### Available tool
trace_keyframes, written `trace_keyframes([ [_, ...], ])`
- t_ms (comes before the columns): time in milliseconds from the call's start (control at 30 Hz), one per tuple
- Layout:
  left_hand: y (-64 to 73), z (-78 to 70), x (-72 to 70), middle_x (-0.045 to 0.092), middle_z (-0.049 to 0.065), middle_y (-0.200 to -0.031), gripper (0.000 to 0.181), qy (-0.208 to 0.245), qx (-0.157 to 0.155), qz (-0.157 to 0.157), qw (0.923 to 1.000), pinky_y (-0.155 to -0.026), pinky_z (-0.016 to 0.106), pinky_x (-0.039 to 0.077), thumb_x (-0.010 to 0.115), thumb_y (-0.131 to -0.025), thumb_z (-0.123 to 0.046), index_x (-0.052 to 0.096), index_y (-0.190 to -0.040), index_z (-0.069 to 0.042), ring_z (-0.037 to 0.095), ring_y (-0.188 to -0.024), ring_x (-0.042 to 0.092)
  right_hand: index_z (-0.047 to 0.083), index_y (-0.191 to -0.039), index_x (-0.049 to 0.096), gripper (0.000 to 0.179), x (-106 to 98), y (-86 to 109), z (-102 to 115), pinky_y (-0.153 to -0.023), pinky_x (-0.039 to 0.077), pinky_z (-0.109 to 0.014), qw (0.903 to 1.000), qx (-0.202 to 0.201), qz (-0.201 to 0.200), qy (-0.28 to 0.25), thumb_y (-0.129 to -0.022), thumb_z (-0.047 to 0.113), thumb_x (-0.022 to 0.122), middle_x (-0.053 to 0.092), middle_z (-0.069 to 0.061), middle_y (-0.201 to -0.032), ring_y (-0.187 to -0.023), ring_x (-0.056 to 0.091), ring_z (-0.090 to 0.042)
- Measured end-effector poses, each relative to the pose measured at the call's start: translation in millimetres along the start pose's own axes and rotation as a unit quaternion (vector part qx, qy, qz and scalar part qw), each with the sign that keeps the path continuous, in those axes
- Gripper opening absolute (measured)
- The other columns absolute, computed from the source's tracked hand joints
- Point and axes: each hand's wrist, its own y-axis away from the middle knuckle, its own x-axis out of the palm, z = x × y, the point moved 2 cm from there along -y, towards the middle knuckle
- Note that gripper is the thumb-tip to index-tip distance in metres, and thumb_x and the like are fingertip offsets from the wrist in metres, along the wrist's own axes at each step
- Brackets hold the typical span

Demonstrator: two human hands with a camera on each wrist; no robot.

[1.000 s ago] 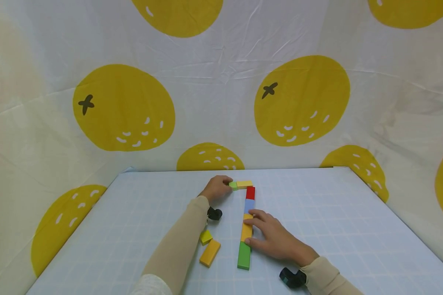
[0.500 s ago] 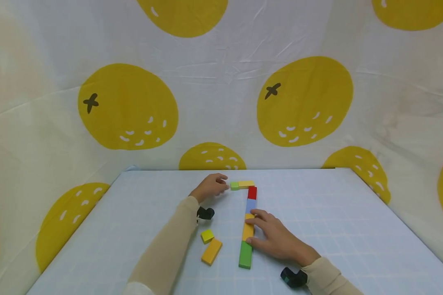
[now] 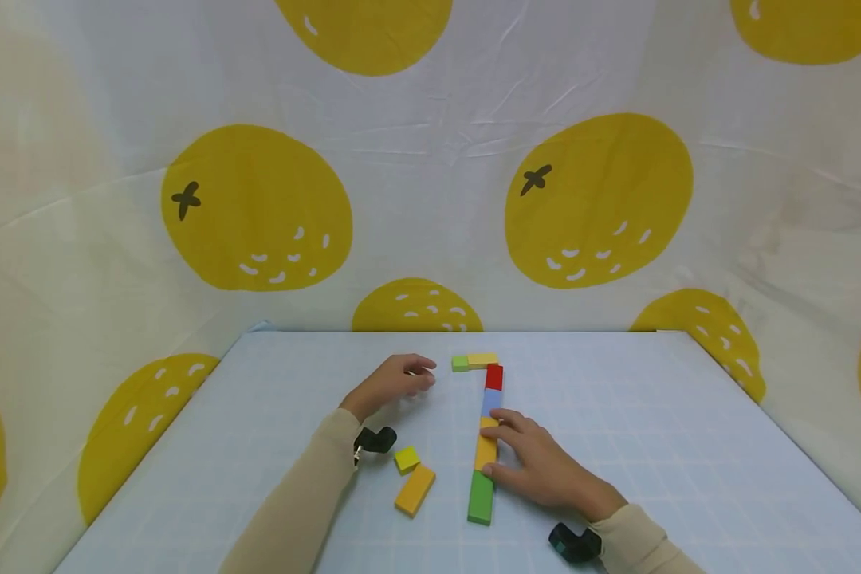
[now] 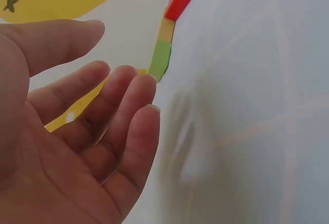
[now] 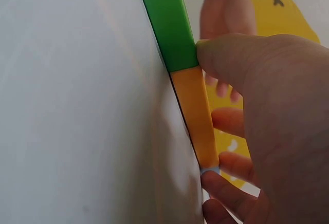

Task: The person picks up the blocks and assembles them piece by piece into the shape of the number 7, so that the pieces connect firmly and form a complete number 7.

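Note:
A column of toy blocks lies on the table: a green block [image 3: 481,498] nearest, then an orange block [image 3: 485,456], a blue block [image 3: 492,401] and a red block [image 3: 494,377]. At its far end, a pale yellow block [image 3: 483,360] and a light green block [image 3: 460,363] run off to the left. My right hand [image 3: 541,462] rests along the column, thumb touching near the green-orange joint and fingertips by the orange and blue blocks. Left of the light green block, my left hand [image 3: 393,381] hovers with loosely bent fingers, holding nothing.
Left of the column lie a small yellow block [image 3: 406,460] and a loose orange block [image 3: 415,489], close together. The table [image 3: 653,414] has a pale gridded cover. Behind it hangs a white curtain [image 3: 430,199] with yellow fruit shapes.
My left hand has let go of the light green block and drawn back to the left and nearer. The right hand stays in place on the column.

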Motion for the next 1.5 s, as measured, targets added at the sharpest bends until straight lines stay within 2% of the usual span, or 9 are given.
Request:
trace_keyframes([
  [133,14.9,-2.6,-3.0,0.065,-0.001,-0.113,0.042,-0.004,-0.012,-0.001,0.9999,-0.087,0.037,0.053,0.067,-0.097,-0.031,0.063,-0.134,-0.013,0.021,-0.097,0.062,0.025,-0.138,0.06,0.057,0,0.9,0,-0.106,0.037,-0.062,1.0,-0.004,-0.002,-0.001,-0.092,0.058,0.063,0.036,-0.002,-0.156,-0.137,0.038,-0.03],
  [267,26.8,-3.7,-4.8,0.065,0.0,-0.114,0.041,0.005,-0.008,-0.003,1.0,-0.087,0.038,0.054,0.067,-0.097,-0.029,0.062,-0.134,-0.012,0.022,-0.098,0.062,0.024,-0.138,0.06,0.056,-1,1.9,-1,-0.106,0.037,-0.061,1.0,-0.009,-0.003,0.0,-0.092,0.058,0.063,0.036,-0.003,-0.156,-0.137,0.038,-0.031],
  [367,34.7,-2.1,-6.0,0.066,-0.001,-0.114,0.04,0.006,0.0,-0.005,1.0,-0.087,0.037,0.054,0.066,-0.098,-0.029,0.062,-0.134,-0.012,0.021,-0.098,0.062,0.024,-0.138,0.06,0.056,-2,2.6,-1,-0.106,0.036,-0.061,0.9999,-0.014,-0.004,-0.002,-0.093,0.056,0.064,0.036,-0.003,-0.156,-0.138,0.038,-0.031],
  [733,67.7,7.0,-8.4,0.066,0.002,-0.114,0.043,0.021,-0.006,-0.001,0.9998,-0.084,0.038,0.053,0.066,-0.097,-0.037,0.063,-0.132,-0.012,0.022,-0.095,0.063,0.023,-0.138,0.06,0.055,1,3.1,1,-0.106,0.037,-0.06,0.9997,-0.023,-0.007,0.0,-0.093,0.055,0.064,0.037,-0.003,-0.155,-0.137,0.039,-0.031],
  [900,76.0,11.7,-8.0,0.067,0.003,-0.115,0.044,0.037,-0.007,0.0,0.9993,-0.083,0.037,0.053,0.066,-0.097,-0.037,0.062,-0.133,-0.011,0.022,-0.094,0.063,0.024,-0.138,0.06,0.056,1,2.7,1,-0.106,0.037,-0.06,0.9998,-0.02,-0.007,0.005,-0.093,0.057,0.063,0.036,-0.003,-0.155,-0.137,0.039,-0.03],
  [1133,86.8,13.9,-4.9,0.066,0.003,-0.116,0.043,0.045,0.0,0.017,0.9989,-0.081,0.037,0.052,0.067,-0.097,-0.035,0.063,-0.132,-0.012,0.024,-0.091,0.062,0.024,-0.139,0.06,0.057,1,2.5,-1,-0.106,0.036,-0.061,0.9998,-0.019,-0.005,-0.004,-0.093,0.058,0.063,0.036,-0.002,-0.156,-0.138,0.038,-0.03],
  [1500,88.3,15.1,-2.8,0.067,0.003,-0.114,0.035,0.044,-0.002,0.042,0.9981,-0.083,0.037,0.054,0.07,-0.095,-0.028,0.068,-0.128,-0.016,0.023,-0.092,0.063,0.024,-0.138,0.06,0.057,0,3.0,-1,-0.106,0.037,-0.061,0.9998,-0.017,-0.006,0.003,-0.092,0.057,0.063,0.036,-0.003,-0.156,-0.138,0.038,-0.03],
])
